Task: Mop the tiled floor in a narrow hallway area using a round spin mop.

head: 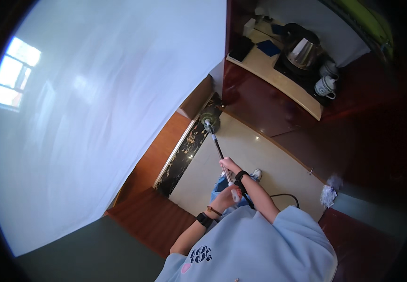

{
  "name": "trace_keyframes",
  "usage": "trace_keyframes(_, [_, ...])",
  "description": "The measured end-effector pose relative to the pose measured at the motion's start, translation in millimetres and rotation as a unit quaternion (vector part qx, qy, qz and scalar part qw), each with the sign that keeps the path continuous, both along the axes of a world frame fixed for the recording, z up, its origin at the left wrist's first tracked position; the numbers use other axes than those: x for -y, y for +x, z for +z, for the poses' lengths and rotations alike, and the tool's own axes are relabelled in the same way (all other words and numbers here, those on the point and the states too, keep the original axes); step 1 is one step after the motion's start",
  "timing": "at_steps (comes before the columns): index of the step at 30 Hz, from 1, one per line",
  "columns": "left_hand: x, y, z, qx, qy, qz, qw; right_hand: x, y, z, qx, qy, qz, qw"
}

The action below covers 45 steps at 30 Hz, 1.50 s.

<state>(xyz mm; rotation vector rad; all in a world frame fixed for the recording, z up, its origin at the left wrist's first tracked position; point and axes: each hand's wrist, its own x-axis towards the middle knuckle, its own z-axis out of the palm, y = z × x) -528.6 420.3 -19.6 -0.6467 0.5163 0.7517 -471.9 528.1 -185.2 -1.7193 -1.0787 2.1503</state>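
Both of my hands grip the pole of a mop, which slopes away from me to the floor. My left hand is closed around the pale grip at its near end. Further along the pole, my right hand is wrapped around the metal shaft. The round, grey-green mop head rests at the far corner of the pale floor, partly over a dark marbled border strip. Its far side blends into the dark strip.
A large glossy white surface rises on the left. Dark red cabinetry carries a shelf with a kettle and lidded mug. A reddish-brown mat, black cable and crumpled white bundle lie nearby.
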Motion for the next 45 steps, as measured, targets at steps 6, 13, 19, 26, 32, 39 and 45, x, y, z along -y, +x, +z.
trace_keyframes(6, [-18, 45, 27, 0.103, 0.067, -0.216, 0.969, 19, 63, 84, -0.055, -0.045, -0.097, 0.993])
trace_keyframes(13, [-16, 141, 40, 0.126, 0.307, -0.418, 0.846, 93, 178, 151, -0.139, 0.233, -0.177, 0.946])
trace_keyframes(19, [6, 215, 39, 0.237, 0.113, -0.544, 0.797, 141, 274, 103, -0.13, 0.013, -0.257, 0.958])
trace_keyframes(26, [30, 281, 47, 0.195, 0.384, -0.558, 0.709, 185, 309, 132, -0.153, 0.271, -0.371, 0.875])
trace_keyframes(32, [36, 336, 46, 0.121, 0.096, -0.599, 0.786, 192, 359, 142, -0.082, 0.457, -0.377, 0.801])
trace_keyframes(39, [25, 353, 12, 0.229, -0.06, -0.545, 0.805, 196, 416, 76, 0.122, 0.087, -0.591, 0.792])
trace_keyframes(45, [-28, 333, -28, 0.174, -0.087, -0.506, 0.84, 176, 409, -21, -0.121, 0.151, -0.757, 0.624])
